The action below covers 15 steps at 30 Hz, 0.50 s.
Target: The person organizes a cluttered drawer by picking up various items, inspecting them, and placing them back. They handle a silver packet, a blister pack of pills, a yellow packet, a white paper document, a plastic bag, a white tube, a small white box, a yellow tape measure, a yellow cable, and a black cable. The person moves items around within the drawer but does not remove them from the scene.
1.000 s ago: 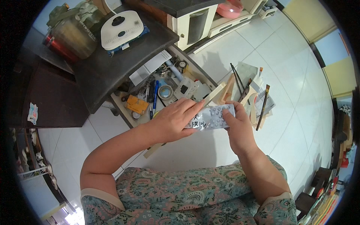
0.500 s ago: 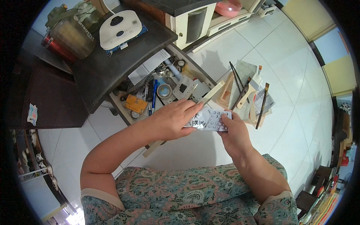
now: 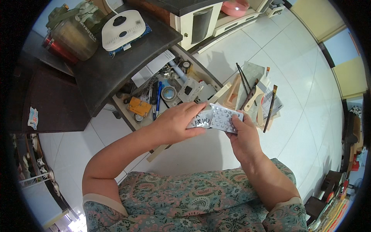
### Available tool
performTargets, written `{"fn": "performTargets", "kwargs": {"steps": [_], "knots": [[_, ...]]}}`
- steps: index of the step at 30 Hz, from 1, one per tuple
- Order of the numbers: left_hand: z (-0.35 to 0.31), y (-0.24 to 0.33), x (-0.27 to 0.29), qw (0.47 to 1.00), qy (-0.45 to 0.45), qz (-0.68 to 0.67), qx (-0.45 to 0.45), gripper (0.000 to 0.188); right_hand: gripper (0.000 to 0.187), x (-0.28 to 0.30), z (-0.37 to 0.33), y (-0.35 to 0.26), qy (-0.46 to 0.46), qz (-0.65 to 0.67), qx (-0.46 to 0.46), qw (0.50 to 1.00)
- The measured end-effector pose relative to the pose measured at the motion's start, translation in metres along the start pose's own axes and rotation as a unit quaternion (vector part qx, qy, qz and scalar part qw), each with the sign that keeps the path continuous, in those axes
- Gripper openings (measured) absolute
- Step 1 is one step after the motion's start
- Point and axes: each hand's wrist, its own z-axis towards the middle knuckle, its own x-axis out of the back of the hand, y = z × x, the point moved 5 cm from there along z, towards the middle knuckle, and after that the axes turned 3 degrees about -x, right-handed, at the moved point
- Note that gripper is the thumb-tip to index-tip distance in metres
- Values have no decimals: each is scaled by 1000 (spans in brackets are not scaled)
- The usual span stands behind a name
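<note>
My right hand (image 3: 246, 135) pinches the right end of a silver blister pack of pills (image 3: 220, 117), thumb on top. The pack's left end meets a small clear plastic pouch (image 3: 199, 121) with dark handwriting on it. My left hand (image 3: 176, 122) is closed around the pouch, thumb along its lower edge and fingers over its upper side. Whether the pack's left end is still inside the pouch cannot be made out. Both hands are in front of an open drawer (image 3: 210, 77) filled with small things.
In the drawer lie a blue pen (image 3: 159, 98), a roll of tape (image 3: 169, 93) and an orange packet (image 3: 139, 107). Right of it, brushes (image 3: 256, 96) rest on boards on the tiled floor. A white appliance (image 3: 124, 31) and a brown-tinted jar (image 3: 75, 40) stand on the dark tabletop (image 3: 112, 69).
My right hand has shifted slightly right, and more of the blister pack shows beyond the pouch. The pack is now tilted, its right end lower. My left hand keeps hold of the pouch.
</note>
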Motion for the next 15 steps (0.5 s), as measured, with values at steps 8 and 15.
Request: {"fn": "performTargets", "kwargs": {"steps": [8, 15], "knots": [[-2, -2, -7, 996, 3, 74, -57, 76, 24, 3, 3, 3, -7, -109, 57, 992], [-1, 1, -5, 995, -9, 58, -75, 81, 26, 6, 9, 11, 2, -74, 27, 997]]}}
